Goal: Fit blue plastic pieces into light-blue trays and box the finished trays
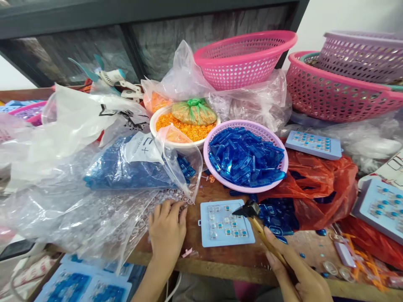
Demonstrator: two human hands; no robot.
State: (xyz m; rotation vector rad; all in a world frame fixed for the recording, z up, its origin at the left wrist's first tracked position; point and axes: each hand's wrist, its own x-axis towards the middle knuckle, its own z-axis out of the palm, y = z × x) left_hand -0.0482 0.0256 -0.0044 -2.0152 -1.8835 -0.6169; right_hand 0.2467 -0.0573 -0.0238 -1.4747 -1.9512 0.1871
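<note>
Holding a hammer (pixel 263 233), the right hand (pixel 297 268) is right of the pale-blue panel (pixel 205 228) on the table (pixel 192 239); left of it, the left hand (pixel 168 230) curls, grip unclear. Seemingly part-done, the panel shows clear pieces (pixel 228 232) with and without blue centres.

The left hand (pixel 168 228) lies palm-down (right hand (pixel 299 268) curled, gripping).

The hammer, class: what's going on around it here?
A person's right hand holds the hammer by its handle, its head above the light blue board set with small clear and blue pieces. The left hand is at the edge of a bag of clear rings. Behind the board stands a basket of blue parts.
</note>
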